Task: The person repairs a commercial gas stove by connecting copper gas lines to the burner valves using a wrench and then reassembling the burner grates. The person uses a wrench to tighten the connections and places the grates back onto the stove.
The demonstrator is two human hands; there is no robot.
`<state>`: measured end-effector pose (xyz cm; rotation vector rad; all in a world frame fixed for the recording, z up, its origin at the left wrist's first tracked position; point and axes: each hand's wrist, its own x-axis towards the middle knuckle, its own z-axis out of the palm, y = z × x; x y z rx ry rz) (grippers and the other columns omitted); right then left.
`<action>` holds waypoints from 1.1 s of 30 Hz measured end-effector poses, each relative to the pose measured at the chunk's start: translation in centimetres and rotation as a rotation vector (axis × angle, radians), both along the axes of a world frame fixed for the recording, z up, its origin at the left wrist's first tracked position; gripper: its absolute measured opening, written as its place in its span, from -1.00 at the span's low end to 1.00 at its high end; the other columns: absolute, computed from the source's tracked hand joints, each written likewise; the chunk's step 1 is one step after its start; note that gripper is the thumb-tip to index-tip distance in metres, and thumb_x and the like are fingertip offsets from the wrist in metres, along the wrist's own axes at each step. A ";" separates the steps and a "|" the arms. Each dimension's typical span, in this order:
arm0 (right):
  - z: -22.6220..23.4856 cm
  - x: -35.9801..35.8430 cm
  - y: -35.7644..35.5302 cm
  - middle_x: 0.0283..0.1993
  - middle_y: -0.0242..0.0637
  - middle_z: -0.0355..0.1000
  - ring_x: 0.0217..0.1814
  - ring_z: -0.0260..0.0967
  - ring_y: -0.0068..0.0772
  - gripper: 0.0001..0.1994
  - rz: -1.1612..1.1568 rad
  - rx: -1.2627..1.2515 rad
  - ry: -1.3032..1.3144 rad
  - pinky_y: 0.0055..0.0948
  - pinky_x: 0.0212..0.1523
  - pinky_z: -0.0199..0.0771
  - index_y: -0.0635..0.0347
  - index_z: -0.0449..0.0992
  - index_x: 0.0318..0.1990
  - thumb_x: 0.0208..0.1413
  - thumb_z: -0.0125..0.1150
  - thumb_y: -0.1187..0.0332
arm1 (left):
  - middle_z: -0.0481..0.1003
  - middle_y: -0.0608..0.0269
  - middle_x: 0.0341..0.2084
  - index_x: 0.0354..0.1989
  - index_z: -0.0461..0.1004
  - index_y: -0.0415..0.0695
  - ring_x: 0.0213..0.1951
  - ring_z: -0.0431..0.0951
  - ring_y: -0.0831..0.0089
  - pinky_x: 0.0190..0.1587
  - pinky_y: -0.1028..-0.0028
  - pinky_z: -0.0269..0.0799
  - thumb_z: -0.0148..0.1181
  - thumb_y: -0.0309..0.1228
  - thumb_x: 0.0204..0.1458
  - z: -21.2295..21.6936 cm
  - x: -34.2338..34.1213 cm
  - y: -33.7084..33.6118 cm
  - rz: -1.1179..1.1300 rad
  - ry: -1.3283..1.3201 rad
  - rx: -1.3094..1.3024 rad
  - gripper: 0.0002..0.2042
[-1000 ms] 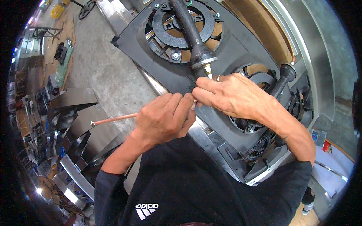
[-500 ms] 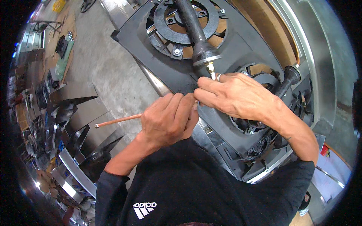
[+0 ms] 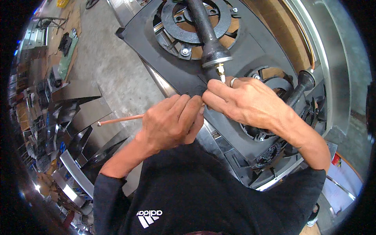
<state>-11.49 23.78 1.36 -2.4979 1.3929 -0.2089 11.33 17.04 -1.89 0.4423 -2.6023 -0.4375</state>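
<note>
- Head view, and here's the left hand [image 3: 170,119], curled into a firm fist, knuckles up, wrapped round a thin copper tube [image 3: 123,119].
- That tube sticks out to the left of the fist, tilted slightly, with a small metal fitting [image 3: 99,123] right on its free end; the stretch inside the fist is covered by the fingers.
- Now the right hand [image 3: 246,100]: it reaches across from the right, fingers bent and bunched together, the tips meeting the left fingertips. What those tips grip is hidden, so I cannot tell whether they are closed on the tube.
- A metal ring [image 3: 232,82] shows on one right finger, and just beyond the bunched fingers a brass connector [image 3: 221,70] pokes out of the flared end of a black burner pipe [image 3: 206,35].
- That pipe runs up the middle, crossing over a round black burner ring [image 3: 172,19].
- Beneath both hands spreads a dark grey panel [image 3: 190,74]; a second burner pipe [image 3: 306,81] lies to the right, partly behind the right arm.
- Farther right, a bent copper line [image 3: 310,45] runs along brown cardboard [image 3: 290,25].
- Off to the left, shiny sheet-metal pieces [image 3: 84,113] crowd the concrete floor [image 3: 113,64].
</note>
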 end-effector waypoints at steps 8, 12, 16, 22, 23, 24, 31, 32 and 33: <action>3.6 -0.2 3.7 0.19 -0.22 0.47 -0.08 0.44 -0.27 -0.41 -0.232 0.031 -0.075 -0.41 -0.19 0.61 0.07 0.49 0.29 0.00 0.24 0.53 | 0.43 0.14 -0.53 -0.17 0.50 -0.28 -0.53 0.49 0.22 -0.51 0.29 0.38 0.29 -0.59 0.01 1.1 -0.5 1.6 0.065 -0.039 0.074 -0.79; 3.0 -0.3 3.5 0.17 -0.11 0.50 0.02 0.55 -0.06 -0.48 -0.468 -0.092 -0.435 -0.28 -0.03 0.61 0.25 0.52 0.20 0.01 0.21 0.73 | 0.46 0.12 -0.51 -0.15 0.50 -0.29 -0.51 0.50 0.21 -0.49 0.28 0.40 0.28 -0.59 0.05 1.2 -0.4 1.6 0.066 -0.034 0.086 -0.81; 2.0 -1.1 2.9 0.03 -0.04 0.58 0.02 0.60 -0.03 -0.70 -0.543 0.041 -0.574 -0.28 0.05 0.58 0.37 0.57 0.08 0.19 0.19 0.68 | 0.38 0.18 -0.52 -0.16 0.48 -0.25 -0.51 0.46 0.27 -0.48 0.31 0.39 0.27 -0.54 0.06 1.1 -0.6 1.9 0.088 -0.014 0.061 -0.82; 1.5 -0.4 3.0 0.06 0.03 0.57 0.08 0.57 0.07 -0.72 -0.527 0.002 -0.618 -0.18 0.09 0.56 0.40 0.57 0.07 0.21 0.26 0.57 | 0.40 0.14 -0.51 -0.15 0.49 -0.29 -0.50 0.48 0.21 -0.47 0.27 0.39 0.26 -0.56 0.08 1.3 -0.9 3.0 0.146 -0.018 0.119 -0.82; 1.6 -0.3 3.0 0.06 0.07 0.56 0.09 0.56 0.14 -0.72 -0.522 -0.009 -0.620 -0.14 0.10 0.57 0.42 0.56 0.06 0.20 0.25 0.58 | 0.43 0.10 -0.51 -0.14 0.49 -0.31 -0.51 0.49 0.17 -0.48 0.24 0.39 0.25 -0.58 0.09 1.4 -0.9 3.2 0.155 -0.024 0.154 -0.82; 1.7 -0.2 3.0 0.08 0.03 0.55 0.11 0.55 0.08 -0.69 -0.527 0.008 -0.615 -0.18 0.11 0.55 0.38 0.56 0.08 0.18 0.27 0.57 | 0.43 0.10 -0.51 -0.13 0.49 -0.31 -0.51 0.49 0.16 -0.48 0.24 0.38 0.25 -0.58 0.09 1.4 -0.9 3.4 0.157 -0.019 0.146 -0.82; 3.2 1.1 2.4 0.15 -0.13 0.47 0.22 0.43 -0.10 -0.58 -0.246 -0.113 -0.197 -0.22 0.13 0.54 0.26 0.50 0.15 0.10 0.29 0.48 | 0.40 0.07 -0.49 -0.19 0.47 -0.27 -0.47 0.47 0.12 -0.46 0.21 0.37 0.23 -0.57 0.10 1.5 -0.6 3.1 0.147 -0.018 0.188 -0.87; 3.0 1.5 2.1 0.15 -0.15 0.45 0.22 0.42 -0.11 -0.59 -0.136 -0.114 -0.208 -0.21 0.13 0.55 0.26 0.49 0.14 0.10 0.28 0.45 | 0.39 0.07 -0.49 -0.21 0.46 -0.26 -0.47 0.47 0.12 -0.45 0.20 0.37 0.23 -0.56 0.11 1.6 -0.5 3.0 0.137 -0.032 0.203 -0.88; 2.9 2.1 2.0 0.14 -0.18 0.45 0.23 0.41 -0.12 -0.64 -0.105 -0.056 -0.098 -0.19 0.13 0.56 0.31 0.49 0.09 0.15 0.24 0.39 | 0.39 0.07 -0.49 -0.22 0.46 -0.26 -0.46 0.46 0.11 -0.45 0.19 0.37 0.23 -0.56 0.11 1.6 -0.4 2.9 0.131 -0.022 0.205 -0.89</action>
